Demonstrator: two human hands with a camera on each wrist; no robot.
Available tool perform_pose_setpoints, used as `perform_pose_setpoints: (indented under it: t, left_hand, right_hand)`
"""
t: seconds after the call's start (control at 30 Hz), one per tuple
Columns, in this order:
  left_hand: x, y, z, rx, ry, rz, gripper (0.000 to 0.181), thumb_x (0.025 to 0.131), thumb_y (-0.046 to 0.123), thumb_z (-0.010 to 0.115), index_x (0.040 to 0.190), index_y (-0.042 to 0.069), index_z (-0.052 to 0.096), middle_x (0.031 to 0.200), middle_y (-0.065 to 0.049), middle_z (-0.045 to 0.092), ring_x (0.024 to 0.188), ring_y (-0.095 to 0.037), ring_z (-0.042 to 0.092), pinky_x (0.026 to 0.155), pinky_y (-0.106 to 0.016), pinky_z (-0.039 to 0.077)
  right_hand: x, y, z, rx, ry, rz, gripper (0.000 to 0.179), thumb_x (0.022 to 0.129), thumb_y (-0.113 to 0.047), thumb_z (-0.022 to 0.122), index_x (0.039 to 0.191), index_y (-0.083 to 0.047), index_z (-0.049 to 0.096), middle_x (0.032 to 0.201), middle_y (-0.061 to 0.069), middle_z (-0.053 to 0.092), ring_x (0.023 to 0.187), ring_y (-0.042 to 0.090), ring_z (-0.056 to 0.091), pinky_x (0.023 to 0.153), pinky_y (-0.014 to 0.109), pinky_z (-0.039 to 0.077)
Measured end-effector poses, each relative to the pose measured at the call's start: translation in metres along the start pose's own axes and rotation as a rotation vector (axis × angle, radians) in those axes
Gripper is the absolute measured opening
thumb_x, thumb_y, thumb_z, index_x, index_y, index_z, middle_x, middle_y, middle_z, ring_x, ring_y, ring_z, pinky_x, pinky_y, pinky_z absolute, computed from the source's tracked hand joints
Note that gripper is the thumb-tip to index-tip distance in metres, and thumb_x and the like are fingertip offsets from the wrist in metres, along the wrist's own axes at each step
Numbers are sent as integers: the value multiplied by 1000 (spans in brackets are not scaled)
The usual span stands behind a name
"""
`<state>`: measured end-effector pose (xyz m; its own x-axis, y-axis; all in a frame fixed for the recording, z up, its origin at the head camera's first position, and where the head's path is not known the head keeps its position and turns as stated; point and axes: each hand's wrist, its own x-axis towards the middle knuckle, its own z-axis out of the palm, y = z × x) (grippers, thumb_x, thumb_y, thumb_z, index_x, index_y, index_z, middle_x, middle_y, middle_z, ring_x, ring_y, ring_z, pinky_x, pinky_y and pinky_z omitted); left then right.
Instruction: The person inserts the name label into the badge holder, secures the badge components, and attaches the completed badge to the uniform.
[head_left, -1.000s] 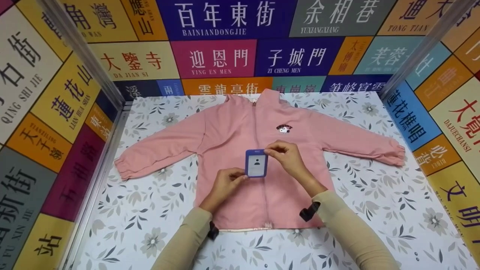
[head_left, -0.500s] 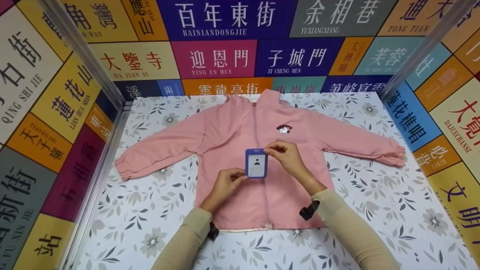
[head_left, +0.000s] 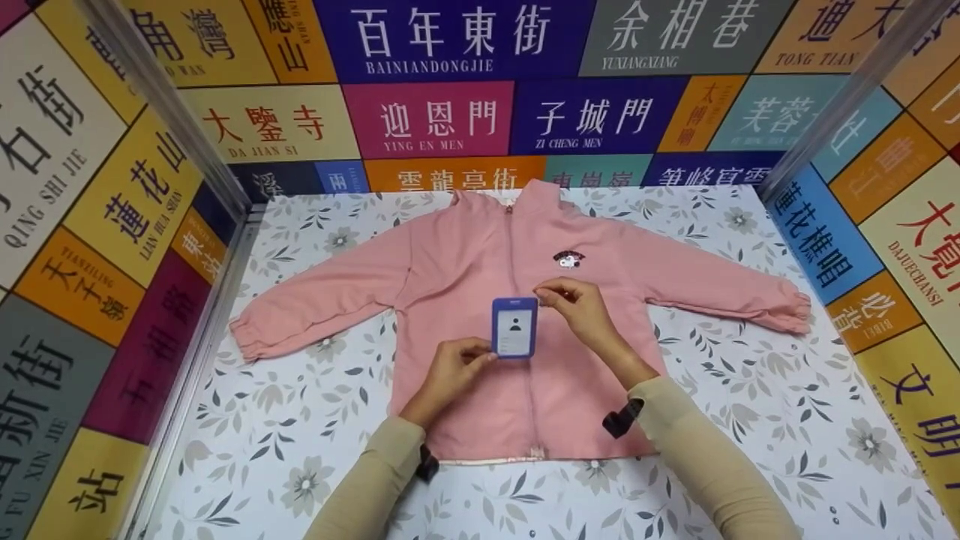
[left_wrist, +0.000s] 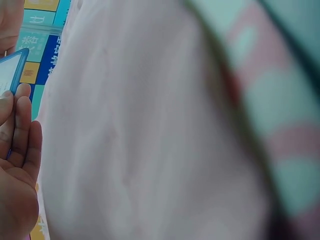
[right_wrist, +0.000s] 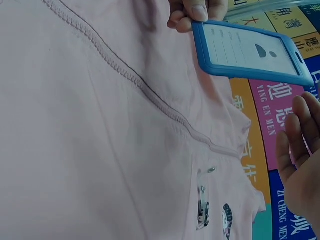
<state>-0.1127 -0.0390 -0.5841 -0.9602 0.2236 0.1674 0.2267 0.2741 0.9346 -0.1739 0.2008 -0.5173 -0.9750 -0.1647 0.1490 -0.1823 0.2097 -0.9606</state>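
the fingers of the left hand [head_left: 451, 369] pinch a blue badge holder [head_left: 495, 330], thumb on one side, at its lower left corner. the fingers of the right hand [head_left: 581, 307] are bent, thumb and index tips close together just beside the holder's upper right corner; i cannot tell whether they pinch anything. the holder is upright, raised over the middle of the pink jacket [head_left: 465, 405], its face towards the head camera. inside the blue frame sits a white card [head_left: 514, 334] with a dark person icon and lines of print too small to read.

the left hand is over the jacket's lower front, left of its zip [head_left: 511, 247]; the right hand is over the jacket's front, right of the zip and below the small emblem [head_left: 568, 259] on its chest. the zip runs down the jacket's middle, done up along the length that shows. the jacket's sleeves [head_left: 712, 274] spread out to either side of its body, with gathered cuffs.

beneath the jacket and all round it is the worktop [head_left: 262, 450], white with grey leaves and flowers. on the jacket's near side the person's beige sleeves [head_left: 367, 480] reach in, a black strap at each wrist. beyond the jacket's collar stand colourful printed panels [head_left: 427, 116], which also line both sides.
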Motion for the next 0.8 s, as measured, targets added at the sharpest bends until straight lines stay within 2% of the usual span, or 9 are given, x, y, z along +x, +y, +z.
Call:
perform_pose_setpoints:
  t: [0.1, 0.13, 0.23, 0.33, 0.37, 0.5, 0.63, 0.7, 0.8]
  left_hand:
    - [1, -3, -1, -8, -1, 15, 13, 86, 7, 74, 97, 0, 76, 89, -16, 77, 81, -25, 74, 76, -23, 60]
    - [1, -3, -2, -13, -2, 18, 13, 85, 7, 74, 97, 0, 76, 89, -16, 77, 81, -25, 74, 76, -23, 60]
    - [1, -4, -3, -19, -3, 21, 14, 86, 7, 74, 97, 0, 76, 89, -16, 77, 82, -25, 74, 76, -22, 60]
    - [1, -2, -3, -15, 9, 9, 14, 85, 6, 74, 97, 0, 76, 90, -17, 77, 83, -27, 74, 77, -25, 60]
    - [0, -1, -2, -8, 13, 7, 14, 85, 4, 74, 98, -1, 76, 90, -17, 77, 84, -27, 74, 78, -26, 61]
    - [-3, 16, -5, 11, 16, 13, 14, 85, -1, 72, 98, -6, 74, 90, -22, 76, 84, -31, 74, 78, -30, 61]
    - [-6, 32, -11, -7, -7, 17, 15, 86, -3, 70, 99, -10, 73, 91, -23, 75, 85, -32, 74, 79, -29, 61]
    - [-6, 32, -11, -15, -16, 15, 15, 86, -3, 70, 99, -10, 72, 92, -24, 75, 85, -32, 74, 79, -29, 61]
    - [-4, 21, -8, -16, -17, 10, 15, 87, -1, 70, 100, -10, 72, 92, -24, 75, 86, -34, 73, 80, -30, 61]
  right_hand:
    - [3, 4, -6, 9, 19, -1, 25, 92, -22, 70, 104, -1, 74, 90, -2, 73, 80, 12, 69, 79, 28, 60]
    - [2, 2, -8, 4, 22, 9, 25, 92, -22, 69, 105, 0, 74, 92, 2, 74, 80, 11, 68, 81, 33, 60]
    - [1, -5, -15, -10, 29, 33, 26, 94, -19, 68, 107, 3, 73, 97, 13, 73, 79, 7, 67, 80, 32, 61]
    - [2, 0, -22, -53, 39, 65, 24, 94, -15, 67, 109, 4, 72, 104, 26, 70, 80, 7, 65, 77, 27, 59]
    - [4, 6, -25, -71, 46, 62, 24, 94, -15, 67, 109, 3, 72, 103, 25, 70, 79, 7, 65, 73, 22, 57]
    - [10, 34, -35, -144, 79, 49, 25, 93, -19, 69, 111, -1, 73, 104, 21, 72, 80, 8, 60, 68, 18, 51]
    - [11, 49, -41, -182, 96, 27, 28, 91, -23, 71, 112, -4, 74, 104, 17, 72, 83, 8, 59, 71, 15, 48]
    - [11, 55, -44, -206, 96, 15, 28, 91, -23, 71, 112, -5, 74, 103, 16, 72, 85, 9, 59, 73, 14, 48]
    - [12, 63, -47, -241, 88, 7, 27, 91, -23, 71, 113, -7, 74, 102, 13, 69, 86, 10, 59, 75, 16, 49]
